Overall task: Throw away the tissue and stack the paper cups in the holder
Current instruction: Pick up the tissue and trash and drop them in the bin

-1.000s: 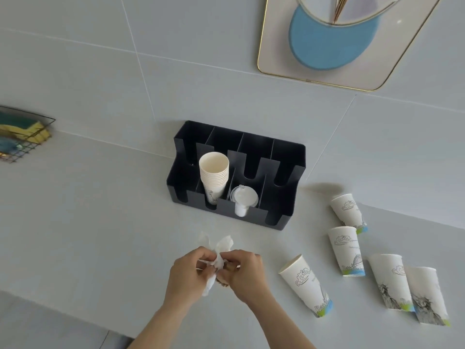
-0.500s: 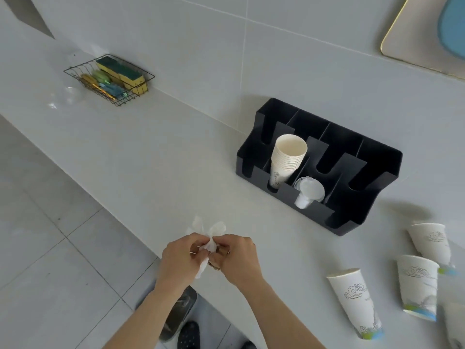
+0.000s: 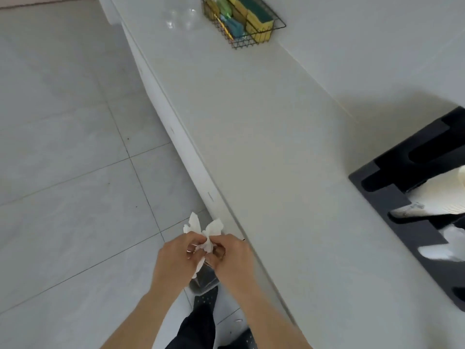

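Observation:
Both my hands hold a crumpled white tissue [image 3: 205,234] between them, just off the counter's front edge and above the floor. My left hand [image 3: 173,260] and my right hand [image 3: 232,258] pinch it together. Directly below the hands sits a small grey bin [image 3: 202,282], mostly hidden by them. The black cup holder [image 3: 412,177] shows at the right edge, with a stack of white paper cups [image 3: 437,200] in one slot and a clear lid [image 3: 450,245] beside it. The loose paper cups are out of view.
The white counter [image 3: 276,159] runs diagonally from top middle to bottom right. A wire basket [image 3: 251,40] with sponges stands at its far end. Grey tiled floor [image 3: 75,172] fills the left. My dark trouser leg [image 3: 198,326] and shoe are below.
My view has swung left and down, so the loose cups have left the frame. My hands, still holding the tissue, have moved off the counter to above the bin.

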A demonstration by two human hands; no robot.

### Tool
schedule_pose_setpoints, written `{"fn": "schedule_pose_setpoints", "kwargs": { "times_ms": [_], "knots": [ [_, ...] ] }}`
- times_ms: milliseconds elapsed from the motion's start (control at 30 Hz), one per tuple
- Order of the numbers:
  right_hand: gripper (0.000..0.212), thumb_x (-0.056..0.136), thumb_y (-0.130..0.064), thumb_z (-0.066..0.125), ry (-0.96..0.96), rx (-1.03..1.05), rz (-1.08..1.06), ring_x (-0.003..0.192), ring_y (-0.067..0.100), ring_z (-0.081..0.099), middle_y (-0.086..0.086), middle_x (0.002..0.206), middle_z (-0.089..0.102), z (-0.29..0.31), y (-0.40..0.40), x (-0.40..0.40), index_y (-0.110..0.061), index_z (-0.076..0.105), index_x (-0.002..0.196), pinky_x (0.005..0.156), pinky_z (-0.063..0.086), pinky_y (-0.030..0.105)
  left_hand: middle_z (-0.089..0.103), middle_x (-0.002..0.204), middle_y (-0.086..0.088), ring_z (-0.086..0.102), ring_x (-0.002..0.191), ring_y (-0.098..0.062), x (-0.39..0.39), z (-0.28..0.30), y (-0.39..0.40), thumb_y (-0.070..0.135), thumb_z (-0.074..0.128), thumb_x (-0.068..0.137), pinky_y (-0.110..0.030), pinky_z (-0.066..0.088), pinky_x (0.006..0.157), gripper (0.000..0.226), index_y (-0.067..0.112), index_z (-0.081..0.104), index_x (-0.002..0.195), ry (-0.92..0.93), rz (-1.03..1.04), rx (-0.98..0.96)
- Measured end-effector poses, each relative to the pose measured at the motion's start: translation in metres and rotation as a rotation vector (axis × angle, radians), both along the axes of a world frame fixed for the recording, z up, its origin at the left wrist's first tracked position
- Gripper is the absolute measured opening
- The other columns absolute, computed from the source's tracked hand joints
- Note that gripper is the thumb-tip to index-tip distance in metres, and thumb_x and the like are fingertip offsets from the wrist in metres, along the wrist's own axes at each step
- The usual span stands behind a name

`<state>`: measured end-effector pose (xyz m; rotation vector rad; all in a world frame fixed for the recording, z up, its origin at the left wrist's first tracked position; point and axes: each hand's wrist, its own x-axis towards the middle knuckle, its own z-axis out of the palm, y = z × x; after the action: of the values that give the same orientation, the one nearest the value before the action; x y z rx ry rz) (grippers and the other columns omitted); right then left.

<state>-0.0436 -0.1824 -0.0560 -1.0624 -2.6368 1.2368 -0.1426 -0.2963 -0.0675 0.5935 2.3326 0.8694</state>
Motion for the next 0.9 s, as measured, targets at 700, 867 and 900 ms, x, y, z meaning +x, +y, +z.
{"fn": "schedule_pose_setpoints", "kwargs": {
  "times_ms": [700, 867, 900],
  "knots": [
    [0.021, 0.099, -0.025, 0.063, -0.407, -0.103, 0.063, 0.095, 0.019, 0.063, -0.004, 0.108, 0.069, -0.29, -0.044, -0.001, -0.023, 0.067, 0.12, 0.086, 0.054, 0.036, 0.068, 0.116, 0.009, 0.069, 0.096, -0.013, 0.019, -0.288, -0.036, 0.02, 0.067, 0.096, -0.034, 0.058, 0.087, 0.021, 0.03, 0.067, 0.114, -0.216, -0.065, -0.143],
    [0.025, 0.1, -0.019, 0.061, -0.409, -0.133, 0.035, 0.101, 0.02, 0.063, -0.001, 0.115, 0.067, -0.319, -0.05, -0.005, -0.02, 0.064, 0.125, 0.089, 0.055, 0.04, 0.064, 0.124, 0.003, 0.067, 0.103, -0.018, 0.02, -0.315, -0.036, 0.014, 0.067, 0.095, -0.024, 0.048, 0.085, 0.032, 0.022, 0.062, 0.126, -0.229, -0.086, -0.181],
    [0.026, 0.1, -0.018, 0.061, -0.406, -0.136, 0.026, 0.102, 0.021, 0.063, 0.0, 0.116, 0.067, -0.323, -0.05, -0.006, -0.02, 0.064, 0.126, 0.089, 0.056, 0.04, 0.063, 0.125, 0.001, 0.067, 0.104, -0.02, 0.019, -0.319, -0.035, 0.014, 0.067, 0.095, -0.024, 0.047, 0.085, 0.034, 0.02, 0.06, 0.128, -0.225, -0.101, -0.187]
  ]
}}
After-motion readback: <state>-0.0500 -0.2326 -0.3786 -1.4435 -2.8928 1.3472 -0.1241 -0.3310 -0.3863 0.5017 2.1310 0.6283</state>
